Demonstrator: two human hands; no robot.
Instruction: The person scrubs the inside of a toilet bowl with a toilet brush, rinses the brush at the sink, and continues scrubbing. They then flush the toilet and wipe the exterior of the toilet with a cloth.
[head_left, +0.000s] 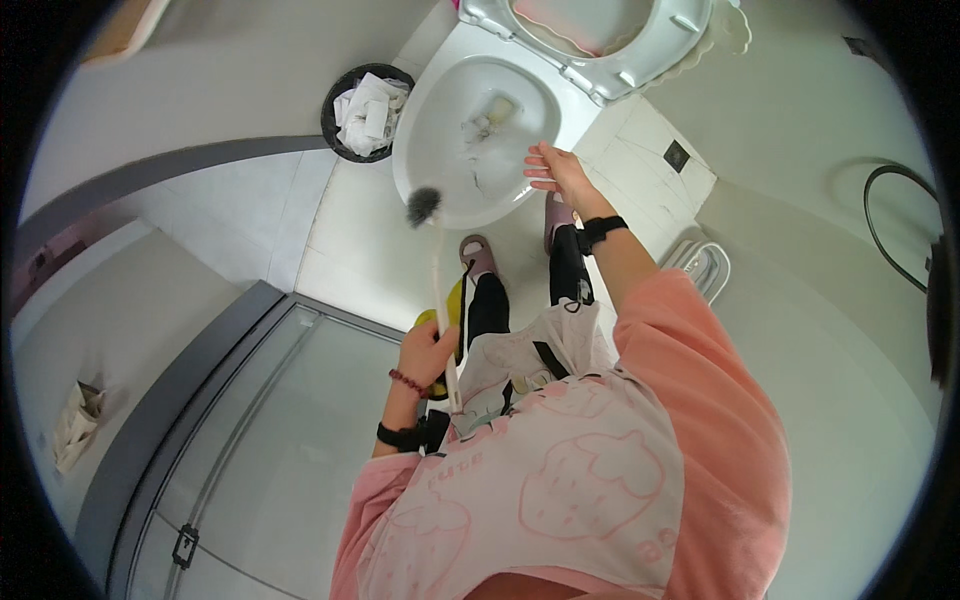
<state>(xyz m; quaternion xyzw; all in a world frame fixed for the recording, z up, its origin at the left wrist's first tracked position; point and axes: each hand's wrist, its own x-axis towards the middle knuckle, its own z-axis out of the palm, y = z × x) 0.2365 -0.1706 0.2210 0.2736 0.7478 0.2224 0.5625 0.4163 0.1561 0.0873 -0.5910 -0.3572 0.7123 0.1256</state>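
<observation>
My left hand (426, 354) grips the long white handle of a toilet brush (438, 262). Its dark, bushy bristle head points away from me and appears over the near left rim of a white toilet bowl (420, 127); contact with the rim cannot be told. Inside the bowl are dark streaks and a yellowish patch around the drain. Above the bowl's right rim, my right hand (556, 174) is empty with its fingers apart. The toilet seat (686, 45) is raised at the back. Behind my left hand, a yellow item with black edging (454, 300) is partly hidden.
A black waste bin (330, 124) full of crumpled white paper stands left of the toilet. A square floor drain (676, 156) lies to the right, near a white basin-like object (701, 266) by the wall. A grey-framed glass door (300, 427) is at lower left.
</observation>
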